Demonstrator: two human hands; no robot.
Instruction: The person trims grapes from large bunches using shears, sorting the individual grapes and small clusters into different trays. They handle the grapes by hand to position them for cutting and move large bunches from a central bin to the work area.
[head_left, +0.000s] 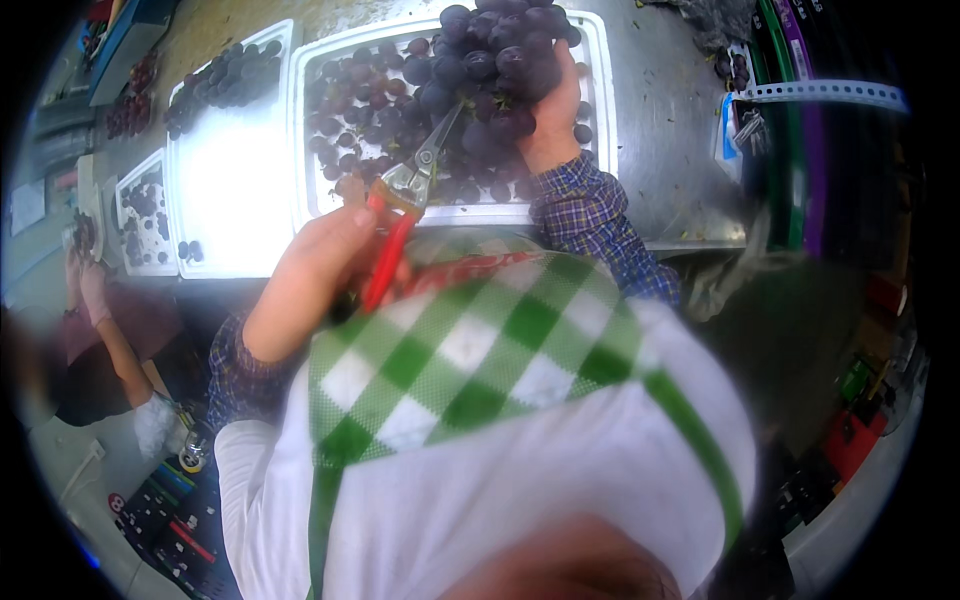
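My left hand (334, 244) is closed around the red handles of pruning snips (409, 180), whose metal blades point up into a large bunch of dark purple grapes (491, 67). My right hand (559, 112) holds that bunch from its right side, with the fingers mostly hidden behind the fruit. The blade tips meet the bunch near some small green stems; whether they touch a stem I cannot tell. Beneath the bunch lies a white foam tray (609, 97) with many loose dark and reddish grapes (360, 97) in it.
Left of the tray stand another white foam tray (232, 172) with grapes at its top and a smaller tray (142, 255) of loose grapes. A co-worker's gloved hands (90, 281) are at far left. A perforated white strip (825, 91) juts out at right, by crates. Beneath is a metal table (667, 150).
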